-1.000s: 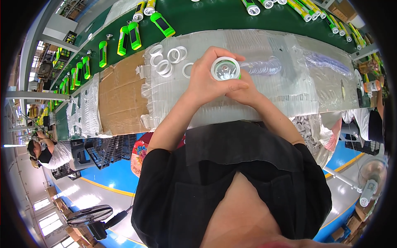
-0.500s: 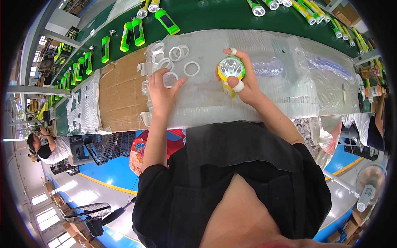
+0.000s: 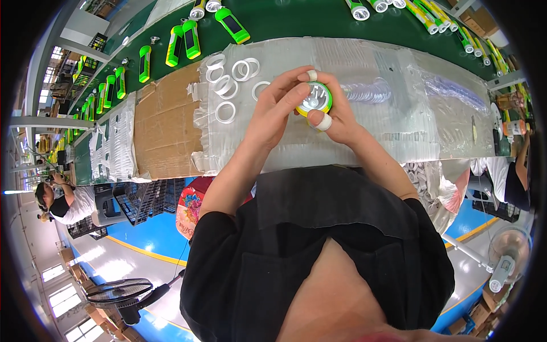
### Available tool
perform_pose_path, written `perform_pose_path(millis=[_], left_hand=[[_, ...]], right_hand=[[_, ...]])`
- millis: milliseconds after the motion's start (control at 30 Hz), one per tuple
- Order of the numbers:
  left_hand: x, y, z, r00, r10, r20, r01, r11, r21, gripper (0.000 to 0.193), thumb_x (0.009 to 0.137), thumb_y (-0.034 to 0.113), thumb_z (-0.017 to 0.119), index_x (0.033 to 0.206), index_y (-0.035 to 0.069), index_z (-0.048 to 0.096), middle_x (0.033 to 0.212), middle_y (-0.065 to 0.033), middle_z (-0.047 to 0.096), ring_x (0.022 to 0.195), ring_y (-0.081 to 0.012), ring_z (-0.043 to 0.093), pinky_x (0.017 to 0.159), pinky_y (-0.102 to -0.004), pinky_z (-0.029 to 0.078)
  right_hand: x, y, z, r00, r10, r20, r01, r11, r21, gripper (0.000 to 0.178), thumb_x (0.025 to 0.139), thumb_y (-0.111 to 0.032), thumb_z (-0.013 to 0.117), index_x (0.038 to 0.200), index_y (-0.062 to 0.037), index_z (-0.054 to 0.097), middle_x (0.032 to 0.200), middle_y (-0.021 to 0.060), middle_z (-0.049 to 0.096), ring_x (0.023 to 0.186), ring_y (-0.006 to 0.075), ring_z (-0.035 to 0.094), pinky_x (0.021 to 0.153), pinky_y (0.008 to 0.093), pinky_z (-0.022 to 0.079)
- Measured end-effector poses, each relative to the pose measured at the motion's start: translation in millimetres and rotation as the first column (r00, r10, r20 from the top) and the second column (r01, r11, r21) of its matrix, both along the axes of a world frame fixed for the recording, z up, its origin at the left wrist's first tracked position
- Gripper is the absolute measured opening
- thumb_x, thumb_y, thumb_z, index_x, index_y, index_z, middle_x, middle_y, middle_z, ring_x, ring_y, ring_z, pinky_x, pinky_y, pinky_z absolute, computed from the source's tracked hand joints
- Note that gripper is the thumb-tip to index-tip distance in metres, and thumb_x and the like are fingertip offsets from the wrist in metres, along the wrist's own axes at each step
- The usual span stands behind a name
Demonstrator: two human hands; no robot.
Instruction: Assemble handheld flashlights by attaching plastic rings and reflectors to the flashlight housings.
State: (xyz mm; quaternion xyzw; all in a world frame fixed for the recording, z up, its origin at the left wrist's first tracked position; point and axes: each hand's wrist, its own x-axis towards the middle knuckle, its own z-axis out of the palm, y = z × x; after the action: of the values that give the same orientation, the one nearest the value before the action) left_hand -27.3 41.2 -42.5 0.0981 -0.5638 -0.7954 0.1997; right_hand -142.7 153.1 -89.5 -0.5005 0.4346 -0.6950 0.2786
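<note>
In front of my chest, my right hand [image 3: 337, 117] grips a yellow-and-green flashlight [image 3: 314, 103] with its clear lens and silver reflector facing up. White wraps cover the tips of two right-hand digits. My left hand [image 3: 276, 109] reaches over from the left, its thumb and fingers closed against the edge of the flashlight head. Whether anything small lies under those fingertips is hidden. Beside my left hand, several white rings lie on the work surface; one ring [image 3: 225, 112] sits apart, and another ring [image 3: 260, 90] is partly covered by the hand.
The bench has a plastic-covered mat [image 3: 399, 137] and brown cardboard [image 3: 166, 122]. A row of clear discs [image 3: 369, 91] lies right of my hands. Green flashlights [image 3: 190, 40] stand along the far left, with more flashlights [image 3: 424, 18] at the far right. A standing fan [image 3: 122, 296] is behind left.
My left hand has moved right, from among the white rings to the flashlight head. A ring near it now lies slightly further left. My right hand keeps the flashlight in nearly the same place.
</note>
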Motion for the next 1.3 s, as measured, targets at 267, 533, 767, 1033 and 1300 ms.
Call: perform_pose_path(millis=[267, 533, 767, 1033, 1300], left_hand=[[4.3, -1.9, 2.4, 0.999, -0.046, 0.014, 0.044, 0.989, 0.143, 0.041, 0.092, 0.019, 0.062, 0.129, 0.003, 0.056, 0.115, -0.0061, 0.060, 0.109, -0.0160, 0.055, 0.091, -0.0313, 0.045], [2.7, -70.8, 4.3, 0.903, 0.429, -0.009, -0.309, 0.636, -0.707, 0.048, 0.091, 0.038, 0.066, 0.122, 0.002, 0.062, 0.122, -0.0123, 0.064, 0.115, -0.0199, 0.058, 0.095, -0.0323, 0.045], [7.4, -212.7, -30.9, 0.622, 0.708, 0.334, 0.332, 0.147, -0.932, 0.070, 0.078, 0.059, 0.068, 0.126, 0.008, 0.062, 0.118, -0.0163, 0.065, 0.111, -0.0320, 0.062, 0.093, -0.0413, 0.049], [1.9, -136.6, 35.5, 0.978, 0.207, 0.038, -0.190, 0.945, -0.266, 0.034, 0.088, 0.018, 0.072, 0.119, 0.010, 0.061, 0.096, -0.0006, 0.060, 0.093, -0.0113, 0.060, 0.076, -0.0281, 0.054], [-0.2, -40.4, 49.8, 0.965, 0.008, -0.260, -0.226, 0.522, -0.823, 0.029, 0.059, 0.012, 0.090, 0.083, 0.011, 0.073, 0.113, -0.0075, 0.063, 0.092, -0.0204, 0.062, 0.073, -0.0312, 0.052]], right_hand=[[2.3, -8.3, 7.7, 0.998, 0.002, -0.056, -0.005, 0.999, -0.043, 0.055, 0.087, -0.023, 0.072, 0.132, -0.0095, 0.043, 0.120, 0.0074, 0.051, 0.107, 0.0174, 0.053, 0.092, 0.0319, 0.045], [1.7, -6.1, 2.1, 0.997, -0.033, 0.075, 0.036, 0.999, -0.039, 0.044, 0.088, -0.016, 0.068, 0.124, -0.0075, 0.045, 0.101, 0.0053, 0.057, 0.079, 0.0098, 0.058, 0.070, 0.0248, 0.049], [-1.8, -11.4, 3.0, 0.994, -0.081, 0.078, 0.080, 0.997, 0.005, 0.046, 0.085, -0.017, 0.072, 0.122, -0.0062, 0.046, 0.100, 0.0044, 0.057, 0.084, 0.0097, 0.057, 0.074, 0.0247, 0.048], [-3.8, -15.3, 5.7, 0.987, -0.163, 0.005, 0.163, 0.987, 0.008, 0.042, 0.085, -0.012, 0.069, 0.122, -0.0072, 0.048, 0.108, 0.0043, 0.055, 0.094, 0.0111, 0.055, 0.082, 0.0265, 0.047], [-4.0, -19.9, 10.7, 0.978, -0.201, -0.061, 0.200, 0.980, -0.021, 0.045, 0.088, -0.018, 0.071, 0.124, -0.0068, 0.046, 0.109, 0.0057, 0.057, 0.096, 0.0128, 0.056, 0.083, 0.0278, 0.047]])
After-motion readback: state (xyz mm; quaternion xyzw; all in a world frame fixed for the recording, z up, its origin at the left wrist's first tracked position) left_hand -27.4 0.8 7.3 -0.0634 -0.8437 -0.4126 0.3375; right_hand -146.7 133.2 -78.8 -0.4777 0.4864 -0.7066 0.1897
